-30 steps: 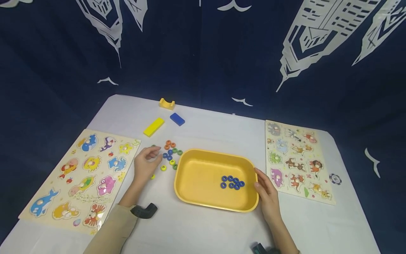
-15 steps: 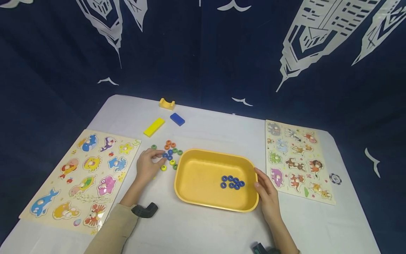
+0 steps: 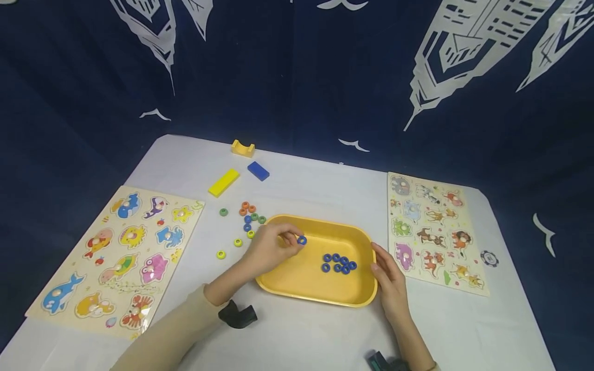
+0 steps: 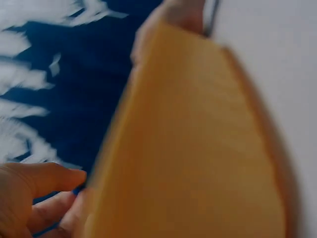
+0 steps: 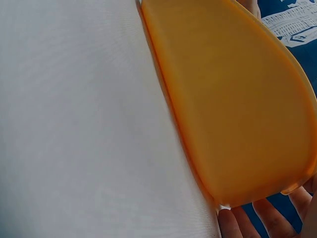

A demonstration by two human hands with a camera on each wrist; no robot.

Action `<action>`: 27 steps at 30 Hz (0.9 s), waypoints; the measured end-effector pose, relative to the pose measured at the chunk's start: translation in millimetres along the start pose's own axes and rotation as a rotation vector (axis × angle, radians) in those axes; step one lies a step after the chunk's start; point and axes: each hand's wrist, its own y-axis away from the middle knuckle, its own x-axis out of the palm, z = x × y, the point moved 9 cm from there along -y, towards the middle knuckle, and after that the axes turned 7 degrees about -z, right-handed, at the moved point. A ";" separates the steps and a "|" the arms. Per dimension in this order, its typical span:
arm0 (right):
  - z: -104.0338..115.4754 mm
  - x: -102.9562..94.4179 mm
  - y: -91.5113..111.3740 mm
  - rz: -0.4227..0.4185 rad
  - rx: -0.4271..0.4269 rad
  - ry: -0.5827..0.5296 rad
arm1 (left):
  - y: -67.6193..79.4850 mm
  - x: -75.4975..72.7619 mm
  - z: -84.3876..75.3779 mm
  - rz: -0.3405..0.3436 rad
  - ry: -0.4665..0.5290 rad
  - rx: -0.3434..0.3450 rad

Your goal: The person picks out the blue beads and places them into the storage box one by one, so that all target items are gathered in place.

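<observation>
Over the left part of a yellow tray (image 3: 292, 275), my left hand (image 3: 269, 250) pinches a blue ring-shaped bead (image 3: 302, 240) between thumb and fingertips. Several more blue beads (image 3: 337, 268) lie in a cluster on the tray's floor, toward its right end. My right hand (image 3: 392, 283) holds the tray's right end by the rim; the right wrist view shows fingers (image 5: 272, 220) against the end wall. Left of the tray, loose beads lie on the table: orange (image 3: 243, 212), green (image 3: 224, 212), yellow (image 3: 221, 254) and two blue (image 3: 248, 219). The left wrist view is blurred.
An animal puzzle board with sea creatures (image 3: 181, 252) lies at left, another animal board (image 3: 457, 270) at right beside a round chip (image 3: 489, 258). Toward the back are a yellow block (image 3: 224, 183), a blue block (image 3: 258, 171) and a notched yellow block (image 3: 243, 149).
My left hand has picked up a blue bead from the loose group and carried it right, over the tray. My right hand stays on the tray's right end.
</observation>
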 end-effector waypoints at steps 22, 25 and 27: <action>2.7 -0.7 -1.7 -0.008 0.010 0.026 | -0.5 96.1 9.0 0.424 -0.362 -0.024; 0.9 -0.2 -0.9 -0.009 0.010 0.022 | 5.9 87.2 -1.9 0.401 -0.308 0.021; 0.5 0.3 -0.6 -0.007 0.005 0.019 | 8.7 71.5 -13.8 0.322 -0.258 0.065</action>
